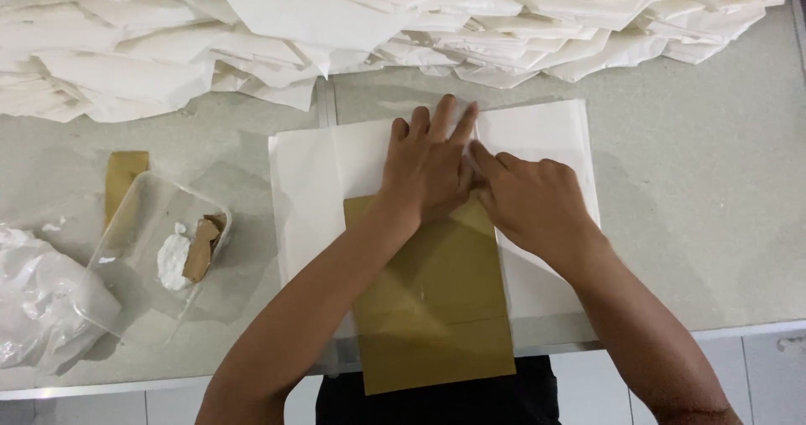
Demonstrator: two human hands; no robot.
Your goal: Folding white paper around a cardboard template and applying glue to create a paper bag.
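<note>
Both hands cover the brown card's [432,299] top edge; paper pile [336,22] cropped above.

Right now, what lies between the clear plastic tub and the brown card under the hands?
In the head view, between the clear tub and the brown card lie bare table and the left part of the white paper sheet.

Both hands flat, fingers [443,119] extended

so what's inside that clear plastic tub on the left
The clear tub holds a white lump and a brown card scrap leaning on it. Anything beneath them is hidden.
</note>
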